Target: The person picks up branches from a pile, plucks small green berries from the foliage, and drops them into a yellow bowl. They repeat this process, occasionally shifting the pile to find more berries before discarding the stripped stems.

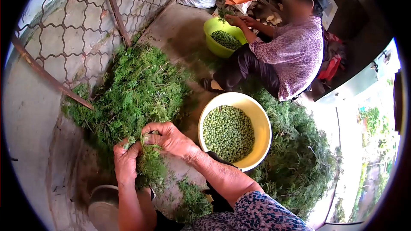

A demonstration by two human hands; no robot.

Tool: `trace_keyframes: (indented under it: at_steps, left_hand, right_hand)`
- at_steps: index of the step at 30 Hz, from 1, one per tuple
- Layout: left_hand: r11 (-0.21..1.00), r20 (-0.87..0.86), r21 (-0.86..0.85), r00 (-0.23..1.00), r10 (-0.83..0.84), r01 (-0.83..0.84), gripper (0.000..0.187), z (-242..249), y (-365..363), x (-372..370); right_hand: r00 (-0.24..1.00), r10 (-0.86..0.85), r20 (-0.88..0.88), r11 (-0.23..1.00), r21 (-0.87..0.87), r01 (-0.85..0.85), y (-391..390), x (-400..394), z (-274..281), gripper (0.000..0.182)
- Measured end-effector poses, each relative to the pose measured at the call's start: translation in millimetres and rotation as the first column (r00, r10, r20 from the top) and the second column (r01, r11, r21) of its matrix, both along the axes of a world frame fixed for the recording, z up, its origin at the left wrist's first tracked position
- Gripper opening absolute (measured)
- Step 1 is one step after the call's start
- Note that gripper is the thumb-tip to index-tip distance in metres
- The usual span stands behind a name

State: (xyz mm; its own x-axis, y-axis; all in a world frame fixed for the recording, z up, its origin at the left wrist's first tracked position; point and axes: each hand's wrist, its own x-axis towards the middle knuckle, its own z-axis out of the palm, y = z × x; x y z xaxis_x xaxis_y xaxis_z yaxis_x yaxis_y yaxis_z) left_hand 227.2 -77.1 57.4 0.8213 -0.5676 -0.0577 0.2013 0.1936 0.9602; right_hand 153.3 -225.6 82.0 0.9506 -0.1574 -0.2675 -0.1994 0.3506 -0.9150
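Note:
A leafy green sprig [150, 160] hangs between my two hands, above the floor in front of me. My left hand [126, 158] pinches it from the left, fingers closed. My right hand [171, 139] is closed on its upper part, thumb and fingers pressed together; the fingertips partly hide what they grip. Just right of my right forearm stands a yellow bucket [263, 132], holding many small round green cones [229, 132]. Beyond my hands lies a big heap of green branches [137, 87].
A co-worker [291, 51] sits at the back right, holding a sprig over a lime-green basin [209, 42] of green cones. More cut branches [295, 158] lie right of the bucket. A metal pot [102, 207] stands at lower left. Wire mesh [81, 21] leans at the wall.

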Motion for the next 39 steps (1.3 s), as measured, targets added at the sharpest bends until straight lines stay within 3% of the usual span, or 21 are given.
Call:
trace_keyframes:
  at_steps: [2,3,4,5,7,9,12,13,15,16,18,19,21,22,24,25,28,29,32,34,39]
  left_hand:
    - [0.998,-0.065,0.039,0.997,-0.036,0.039,0.012,4,-1,1]
    - [0.995,-0.057,0.068,0.996,-0.073,0.077,0.012,13,-7,-1]
    - [0.99,-0.056,0.108,0.994,-0.09,0.096,0.011,21,-9,-4]
    - [0.988,-0.052,0.138,0.997,-0.057,0.064,0.013,22,-10,-6]
    - [0.978,-0.077,0.204,0.996,-0.035,0.05,0.016,2,-11,-1]
    - [0.977,-0.154,0.193,0.986,-0.062,0.092,0.02,-9,-5,4]
    - [0.994,-0.117,0.07,0.99,-0.08,0.089,0.028,1,-3,2]
    - [0.997,-0.12,0.046,0.991,-0.054,0.06,0.029,9,-4,-1]
    - [0.993,-0.075,0.076,0.993,-0.089,0.094,0.027,-1,-1,3]
    - [0.985,-0.032,0.108,0.991,-0.129,0.132,0.024,-5,-1,5]
    - [0.987,0.007,0.066,0.989,-0.145,0.144,0.022,-3,-1,6]
    - [0.988,0.001,0.062,0.99,-0.144,0.144,0.021,1,0,4]
    - [0.987,-0.007,0.056,0.989,-0.148,0.148,0.021,9,2,3]
    - [0.984,0.0,0.084,0.987,-0.159,0.158,0.02,13,3,2]
    - [0.979,0.004,0.11,0.985,-0.171,0.17,0.019,15,4,2]
    - [0.974,0.017,0.156,0.986,-0.169,0.164,0.019,12,4,2]
    - [0.967,0.022,0.2,0.986,-0.167,0.159,0.021,8,3,3]
    - [0.968,0.014,0.195,0.986,-0.166,0.16,0.023,8,3,4]
    - [0.966,0.06,0.199,0.981,-0.183,0.168,0.024,14,5,4]
    - [0.968,0.11,0.192,0.977,-0.184,0.16,0.025,2,4,4]
    - [0.939,0.157,0.254,0.948,-0.278,0.233,0.031,7,3,4]
  right_hand:
    - [0.999,-0.042,-0.029,0.977,0.21,0.047,-2,-3,-5,0.026]
    - [0.997,-0.067,-0.037,0.973,0.22,0.074,-1,-7,1,0.027]
    - [0.973,-0.224,-0.049,0.974,-0.027,0.223,-3,-10,-15,0.025]
    - [0.929,-0.353,-0.106,0.932,-0.126,0.34,-1,-10,18,0.024]
    - [0.938,-0.338,-0.077,0.939,0.035,0.342,-28,-20,1,0.02]
    - [0.874,-0.485,-0.038,0.855,-0.23,0.464,-49,-30,5,0.013]
    - [0.815,-0.579,0.028,0.778,-0.278,0.563,-83,-57,-3,0.019]
    - [0.787,-0.617,-0.019,0.732,-0.38,0.565,-91,-67,-5,0.022]
    - [0.766,-0.642,-0.039,0.614,-0.625,0.482,-106,-99,-20,0.027]
    - [0.833,-0.543,0.107,0.434,-0.813,0.387,-108,-118,-28,0.028]
    - [0.692,-0.695,-0.197,0.598,-0.693,0.403,-113,-139,-39,0.029]
    - [0.691,-0.695,-0.198,0.597,-0.694,0.402,-122,-155,-57,0.029]
    - [0.627,-0.766,-0.142,0.435,-0.833,0.343,-149,-192,-103,0.029]
    - [0.624,-0.768,-0.141,0.432,-0.834,0.342,-155,-204,-112,0.029]
    - [0.697,-0.687,-0.208,0.175,-0.977,-0.119,-167,-225,-128,0.027]
    - [0.716,-0.695,-0.064,-0.014,-0.995,-0.103,-176,-241,-150,0.025]
    - [0.75,-0.66,0.036,-0.034,-0.999,0.018,-183,-230,-136,0.024]
    - [0.617,-0.782,-0.086,0.234,-0.959,0.162,-172,-206,-111,0.02]
    - [0.682,-0.73,-0.046,0.339,-0.891,0.302,-156,-166,-75,0.019]
    - [0.734,-0.661,-0.158,0.6,-0.699,0.389,-107,-112,-17,0.019]
    - [0.973,-0.227,-0.038,0.926,-0.318,0.203,-15,-25,31,0.027]
